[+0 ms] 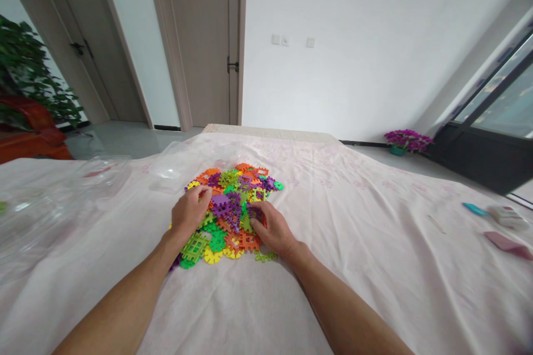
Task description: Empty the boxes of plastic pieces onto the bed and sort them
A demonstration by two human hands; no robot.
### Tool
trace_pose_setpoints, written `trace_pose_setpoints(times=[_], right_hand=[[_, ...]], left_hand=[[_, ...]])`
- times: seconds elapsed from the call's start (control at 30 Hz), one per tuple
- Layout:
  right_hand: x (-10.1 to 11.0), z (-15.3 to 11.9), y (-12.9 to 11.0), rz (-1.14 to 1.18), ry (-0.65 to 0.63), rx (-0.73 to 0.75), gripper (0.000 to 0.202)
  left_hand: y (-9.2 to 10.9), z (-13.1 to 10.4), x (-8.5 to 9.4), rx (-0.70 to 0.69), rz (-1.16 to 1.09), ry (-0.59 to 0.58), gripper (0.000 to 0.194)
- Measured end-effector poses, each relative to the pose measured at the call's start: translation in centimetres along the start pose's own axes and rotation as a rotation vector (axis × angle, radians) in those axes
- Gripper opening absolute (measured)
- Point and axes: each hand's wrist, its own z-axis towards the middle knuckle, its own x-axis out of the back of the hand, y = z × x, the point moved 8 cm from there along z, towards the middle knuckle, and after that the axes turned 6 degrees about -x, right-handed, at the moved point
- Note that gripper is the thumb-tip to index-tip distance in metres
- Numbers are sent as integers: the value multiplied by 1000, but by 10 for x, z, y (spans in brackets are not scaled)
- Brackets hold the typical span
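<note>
A heap of interlocking plastic building pieces in purple, orange, green and yellow lies in the middle of the cloth. They are notched squares, triangles and round discs, piled on one another. My left hand is over the heap's left side, its fingers curled in and closed. Whatever it may hold is hidden by the fingers. On the right side of the heap, my right hand touches the pieces, thumb and forefinger apart. A green piece lies by the thumb tip.
Clear plastic containers stand on the left of the pale cloth. At the far right lie a blue object, a small white box and a pink cloth. A thin stick lies nearer.
</note>
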Motion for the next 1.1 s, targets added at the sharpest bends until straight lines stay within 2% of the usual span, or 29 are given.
trace_pose_setpoints(times=[0.33,0.63,0.93,1.1], right_hand=[[1,0,-2,12,-7,-3,39],[0,0,0,2,-9,-9,39],[0,-1,3,58,23,17,36],[0,-1,5,54,32,19,36]], left_hand=[[10,-3,6,-100,-244,124,40],[9,-5,14,-108,-447,225,39],[14,-6,17,-126,-545,239,37],[11,-2,12,-108,-440,187,38]])
